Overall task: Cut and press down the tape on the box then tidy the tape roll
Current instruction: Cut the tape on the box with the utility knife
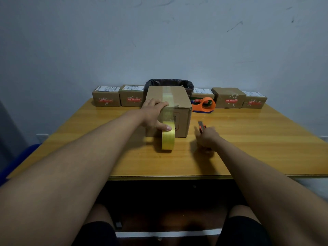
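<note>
A brown cardboard box (182, 102) stands in the middle of the wooden table, with a strip of clear yellowish tape running over its top and down its near face. The yellow tape roll (167, 140) hangs from that strip in front of the box, its lower edge on the table. My left hand (152, 112) grips the box's top left front edge, fingers on the tape and thumb pressed on the roll. To the right of the box, my right hand (206, 138) holds an orange and black utility knife (202, 127), blade pointing away from me, a little apart from the roll.
An orange tape dispenser (205, 104) lies behind the box at the right. Several small labelled cartons (106, 98) line the table's far edge (229, 97). A black-lined bin (168, 83) stands behind the box. The table's front edge (168, 177) is near my knees.
</note>
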